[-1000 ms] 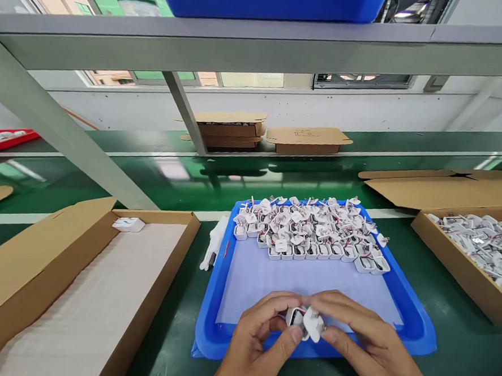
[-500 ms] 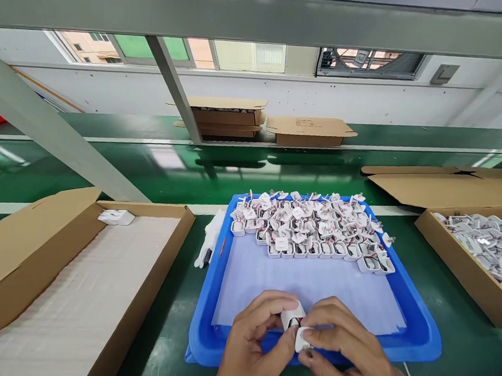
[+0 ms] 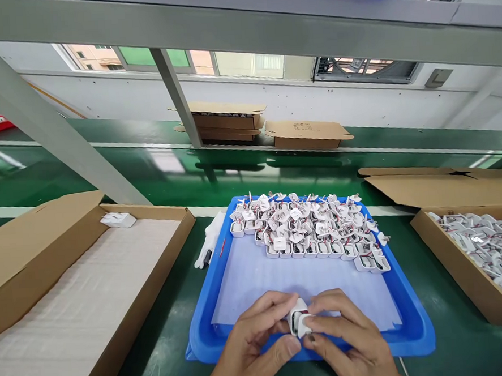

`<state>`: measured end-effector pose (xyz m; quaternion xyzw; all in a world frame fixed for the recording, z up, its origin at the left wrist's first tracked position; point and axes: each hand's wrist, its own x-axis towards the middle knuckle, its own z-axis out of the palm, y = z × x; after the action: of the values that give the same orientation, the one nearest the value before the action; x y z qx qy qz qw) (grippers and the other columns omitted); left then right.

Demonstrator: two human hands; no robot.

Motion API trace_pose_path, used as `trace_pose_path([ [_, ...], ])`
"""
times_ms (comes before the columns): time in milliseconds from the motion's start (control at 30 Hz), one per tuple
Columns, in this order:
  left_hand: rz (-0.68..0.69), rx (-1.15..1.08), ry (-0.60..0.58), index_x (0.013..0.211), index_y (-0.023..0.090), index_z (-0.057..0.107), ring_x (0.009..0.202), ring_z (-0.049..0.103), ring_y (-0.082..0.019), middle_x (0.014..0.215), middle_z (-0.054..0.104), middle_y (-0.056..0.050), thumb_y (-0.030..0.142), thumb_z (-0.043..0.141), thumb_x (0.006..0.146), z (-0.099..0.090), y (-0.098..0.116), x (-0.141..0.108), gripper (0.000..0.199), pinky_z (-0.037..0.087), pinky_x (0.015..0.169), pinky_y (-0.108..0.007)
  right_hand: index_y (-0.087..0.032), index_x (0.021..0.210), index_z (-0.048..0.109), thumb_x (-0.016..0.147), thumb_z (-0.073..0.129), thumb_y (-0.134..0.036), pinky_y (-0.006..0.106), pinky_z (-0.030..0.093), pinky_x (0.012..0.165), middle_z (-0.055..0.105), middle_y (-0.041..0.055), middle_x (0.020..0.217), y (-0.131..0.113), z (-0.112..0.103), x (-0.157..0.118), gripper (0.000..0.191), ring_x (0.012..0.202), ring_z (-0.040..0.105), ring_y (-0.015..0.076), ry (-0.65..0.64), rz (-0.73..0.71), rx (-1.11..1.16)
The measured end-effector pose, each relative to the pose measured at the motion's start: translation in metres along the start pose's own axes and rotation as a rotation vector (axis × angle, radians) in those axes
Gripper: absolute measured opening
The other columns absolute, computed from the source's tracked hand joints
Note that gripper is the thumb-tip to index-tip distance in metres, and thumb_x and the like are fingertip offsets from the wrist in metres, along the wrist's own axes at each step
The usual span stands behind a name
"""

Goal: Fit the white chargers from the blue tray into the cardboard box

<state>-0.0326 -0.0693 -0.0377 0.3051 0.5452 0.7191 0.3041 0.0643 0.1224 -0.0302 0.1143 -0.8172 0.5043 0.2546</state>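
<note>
Over the near edge of a blue tray (image 3: 412, 314), my left hand (image 3: 260, 338) grips a small white housing (image 3: 298, 313) between thumb and fingers. My right hand (image 3: 349, 332) pinches a white cap (image 3: 303, 325) against the housing's near side, with a bit of dark and red wire showing between the two. Many white housings with caps and wires (image 3: 308, 224) stand packed in the far half of the tray, on a pale sheet (image 3: 282, 277).
An open cardboard box (image 3: 155, 284) lined with white sheet lies left, a white piece (image 3: 119, 220) in its far corner. Another box (image 3: 460, 271) full of white parts stands right. A white glove (image 3: 210, 238) lies beside the tray. A metal frame (image 3: 241, 32) crosses overhead.
The cap has moved up against the housing, and the gap between them has narrowed. Both hands remain over the tray's near edge. The view has shifted slightly.
</note>
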Motion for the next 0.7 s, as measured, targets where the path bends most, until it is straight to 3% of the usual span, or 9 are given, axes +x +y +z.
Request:
trace_pose_path([
  [167, 0.007, 0.105, -0.016, 0.136, 0.041, 0.073, 0.102, 0.069, -0.02, 0.118, 0.067, -0.008, 0.026, 0.065, 0.103, 0.004, 0.004, 0.003, 0.037, 0.06, 0.084, -0.029, -0.036, 0.132, 0.069, 0.097, 0.07, -0.005, 0.033, 0.061, 0.09, 0.07, 0.0053, 0.113, -0.001, -0.001, -0.002, 0.046, 0.104, 0.068, 0.0206, -0.065, -0.003, 0.034],
  [333, 0.058, 0.141, 0.051, 0.134, 0.042, 0.074, 0.109, 0.073, -0.021, 0.131, 0.068, -0.008, 0.02, 0.065, 0.103, 0.004, 0.0, -0.001, 0.039, 0.061, 0.087, -0.027, -0.045, 0.138, 0.066, 0.098, 0.076, -0.032, 0.031, 0.057, 0.107, 0.067, 0.0028, 0.139, 0.001, -0.01, -0.011, 0.044, 0.128, 0.067, 0.0218, -0.092, 0.427, 0.252],
  [433, 0.098, 0.179, 0.053, 0.136, 0.042, 0.073, 0.11, 0.074, -0.022, 0.137, 0.067, -0.009, 0.017, 0.063, 0.103, 0.003, -0.001, -0.002, 0.043, 0.062, 0.091, -0.029, -0.047, 0.137, 0.068, 0.1, 0.073, -0.039, 0.031, 0.057, 0.109, 0.072, 0.0007, 0.137, 0.0, -0.012, -0.009, 0.038, 0.13, 0.068, 0.0216, -0.129, 0.576, 0.354],
  [700, 0.173, 0.301, 0.016, 0.143, 0.039, 0.068, 0.118, 0.072, -0.022, 0.132, 0.071, -0.009, 0.005, 0.063, 0.097, 0.002, 0.004, 0.0, 0.058, 0.059, 0.1, -0.031, -0.038, 0.139, 0.069, 0.105, 0.063, -0.029, 0.034, 0.056, 0.11, 0.071, 0.0063, 0.14, -0.004, -0.004, -0.005, 0.036, 0.132, 0.066, 0.0233, -0.125, 0.535, 0.267],
])
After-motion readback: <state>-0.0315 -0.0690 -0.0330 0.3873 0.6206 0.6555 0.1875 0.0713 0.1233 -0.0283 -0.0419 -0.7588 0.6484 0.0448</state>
